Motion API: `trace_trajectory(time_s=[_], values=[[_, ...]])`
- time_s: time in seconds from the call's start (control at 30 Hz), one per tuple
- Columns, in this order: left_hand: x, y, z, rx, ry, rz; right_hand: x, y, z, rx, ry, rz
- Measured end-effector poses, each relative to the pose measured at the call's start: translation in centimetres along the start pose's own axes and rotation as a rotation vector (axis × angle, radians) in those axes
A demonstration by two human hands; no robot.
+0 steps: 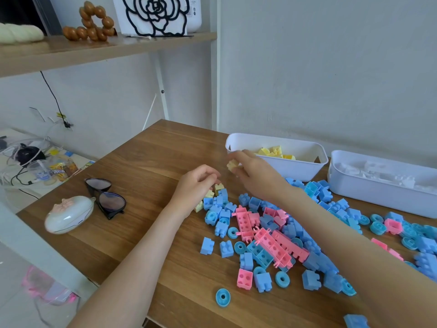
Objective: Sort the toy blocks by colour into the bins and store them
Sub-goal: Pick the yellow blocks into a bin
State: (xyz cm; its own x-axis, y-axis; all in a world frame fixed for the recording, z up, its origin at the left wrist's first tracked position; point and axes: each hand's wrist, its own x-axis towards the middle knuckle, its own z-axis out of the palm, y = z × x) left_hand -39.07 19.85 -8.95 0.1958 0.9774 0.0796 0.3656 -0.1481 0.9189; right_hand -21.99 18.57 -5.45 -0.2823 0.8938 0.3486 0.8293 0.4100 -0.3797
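The yellow bin (295,170) holds several yellow pieces, and the white bin (378,195) to its right holds white ones. The right hand (255,171) pinches a yellow block (233,165) just at the yellow bin's near-left rim, not yet inside. Nearer and to the left of that bin, the left hand (196,185) curls over a few loose yellows (219,187); whether it grips one I cannot tell. Yellow looks nearly finished and white apparently done. Blue blocks (262,281) and pink blocks (244,223) lie unsorted on the tabletop (153,162) in front of the yellow bin, and no bin for them shows. The white bin and the spread are cut off at the right edge, and the right forearm hides part of the spread.
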Motion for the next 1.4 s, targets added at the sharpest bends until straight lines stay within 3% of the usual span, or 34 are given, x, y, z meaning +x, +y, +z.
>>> trace_trajectory(time_s=[0.2, 0.37, 0.5, 0.6, 0.7, 0.8, 0.87, 1.0, 1.4], values=[[0.6, 0.1, 0.2, 0.097, 0.151, -0.047, 3.0, 2.2, -2.4, 0.036, 0.191, 0.164], [0.5, -0.1, 0.2, 0.066, 0.181, -0.058, 3.6, 3.2, -1.5, -0.029, 0.028, 0.275], [0.6, -0.2, 0.0, 0.008, 0.199, -0.061, 3.1, 2.4, -0.9, -0.182, 0.094, 0.251], [0.7, -0.3, -0.2, -0.032, 0.22, -0.082, 3.3, 0.0, -1.4, -0.087, 0.179, 0.163], [0.6, -0.4, -0.3, -0.071, 0.223, -0.096, 2.9, -2.7, -0.4, 0.051, -0.015, 0.065], [0.6, -0.4, -0.5, -0.121, 0.255, -0.095, 2.0, -3.8, 2.1, -0.081, -0.406, 0.08], [0.6, -0.2, -0.6, -0.154, 0.283, -0.11, 1.6, -4.2, 2.9, -0.162, -0.541, 0.107], [0.5, 0.0, -0.4, -0.21, 0.31, -0.139, 1.2, -4.7, 2.6, -0.167, -0.563, 0.104], [0.5, -0.2, -0.3, -0.176, 0.257, -0.112, 0.8, -2.1, 1.0, 0.005, -0.414, 0.241]])
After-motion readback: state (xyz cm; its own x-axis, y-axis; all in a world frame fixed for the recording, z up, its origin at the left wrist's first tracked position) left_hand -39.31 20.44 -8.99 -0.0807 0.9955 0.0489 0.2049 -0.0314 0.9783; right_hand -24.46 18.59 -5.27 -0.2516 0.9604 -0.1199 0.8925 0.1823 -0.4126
